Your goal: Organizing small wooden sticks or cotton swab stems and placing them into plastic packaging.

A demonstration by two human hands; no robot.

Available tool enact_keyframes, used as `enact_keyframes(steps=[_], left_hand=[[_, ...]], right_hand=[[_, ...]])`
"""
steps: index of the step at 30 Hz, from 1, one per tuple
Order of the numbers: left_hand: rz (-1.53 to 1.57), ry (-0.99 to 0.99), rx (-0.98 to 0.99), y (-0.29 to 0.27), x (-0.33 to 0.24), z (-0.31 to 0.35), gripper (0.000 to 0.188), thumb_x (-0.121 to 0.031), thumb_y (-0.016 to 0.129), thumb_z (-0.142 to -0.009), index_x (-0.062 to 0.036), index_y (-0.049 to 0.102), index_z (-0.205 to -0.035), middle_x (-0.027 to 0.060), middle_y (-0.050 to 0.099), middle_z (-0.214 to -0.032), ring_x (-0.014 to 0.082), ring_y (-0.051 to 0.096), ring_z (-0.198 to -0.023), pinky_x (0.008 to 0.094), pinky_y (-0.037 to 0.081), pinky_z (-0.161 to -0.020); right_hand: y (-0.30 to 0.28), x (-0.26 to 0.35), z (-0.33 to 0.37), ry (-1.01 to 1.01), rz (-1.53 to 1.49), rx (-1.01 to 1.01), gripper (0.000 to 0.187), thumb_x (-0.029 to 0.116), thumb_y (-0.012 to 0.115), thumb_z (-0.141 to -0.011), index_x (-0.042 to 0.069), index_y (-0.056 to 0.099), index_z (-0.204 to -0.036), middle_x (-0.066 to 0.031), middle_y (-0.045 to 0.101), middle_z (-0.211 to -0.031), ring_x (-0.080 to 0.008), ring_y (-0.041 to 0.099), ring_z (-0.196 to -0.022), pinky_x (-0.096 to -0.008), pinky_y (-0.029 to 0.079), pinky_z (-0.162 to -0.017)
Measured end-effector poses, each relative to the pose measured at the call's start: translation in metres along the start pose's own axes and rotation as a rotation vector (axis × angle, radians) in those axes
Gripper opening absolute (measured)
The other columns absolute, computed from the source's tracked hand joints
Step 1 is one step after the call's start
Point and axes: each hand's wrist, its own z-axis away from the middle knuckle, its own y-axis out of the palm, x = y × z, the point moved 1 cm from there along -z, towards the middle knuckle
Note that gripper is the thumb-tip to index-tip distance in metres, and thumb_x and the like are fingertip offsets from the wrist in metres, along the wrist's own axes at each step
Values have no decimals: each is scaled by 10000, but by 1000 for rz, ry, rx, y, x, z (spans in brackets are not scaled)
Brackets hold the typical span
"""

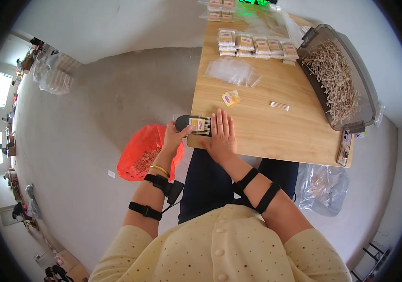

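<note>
A clear pack of cotton swabs with a yellow card lies on a black pad at the table's near left corner. My left hand grips its left end, thumb on top; the other fingers are partly hidden. Flat beside the right end of the pack, my right hand has its fingers stretched out, their edge touching or nearly touching the swabs. Farther in on the tabletop are some yellow cards and a few loose cotton swabs.
Stacked swab packs and empty clear bags lie toward the table's back. A grey bin of loose swabs stands at the right. Left of the table is a red bag with swabs inside; a clear plastic bag lies below right.
</note>
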Motion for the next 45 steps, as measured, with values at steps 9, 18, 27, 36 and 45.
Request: enact_keyframes(steps=[9,18,27,36,45], left_hand=[[-134,77,8,0,8,-7,447,-193,840,-868,-7,619,-1209,59,698,-1133,128,658,-1005,302,537,-885],[31,-82,-156,-10,1,-19,459,-461,605,-1023,-22,688,-915,26,646,-717,136,613,-649,292,486,-607],[-582,338,-230,-4,-5,-30,561,-450,503,-1072,53,628,-858,244,583,-704,354,585,-621,453,445,-612],[-543,360,-249,2,6,-33,533,-425,491,-1080,47,625,-872,271,607,-759,436,565,-675,471,451,-635],[-203,-15,-19,-24,16,-45,555,-541,574,-1022,9,639,-979,80,651,-772,227,634,-701,391,486,-619]], right_hand=[[2,36,-9,14,86,70,1010,608,580,-939,-58,216,-1604,-238,106,-1705,-461,51,-1574,-559,70,-1277],[2,36,-10,22,79,91,1007,645,531,-953,-45,209,-1613,-216,99,-1713,-467,32,-1574,-580,50,-1270],[5,34,-9,11,68,64,1006,640,533,-950,-51,217,-1608,-223,106,-1711,-473,45,-1571,-587,53,-1269],[2,42,-11,23,85,118,1031,660,528,-941,-61,211,-1605,-260,83,-1701,-517,44,-1555,-604,60,-1264],[12,26,-9,-58,-144,-65,889,560,544,-975,-84,338,-1552,-249,191,-1686,-474,99,-1564,-582,67,-1265]])
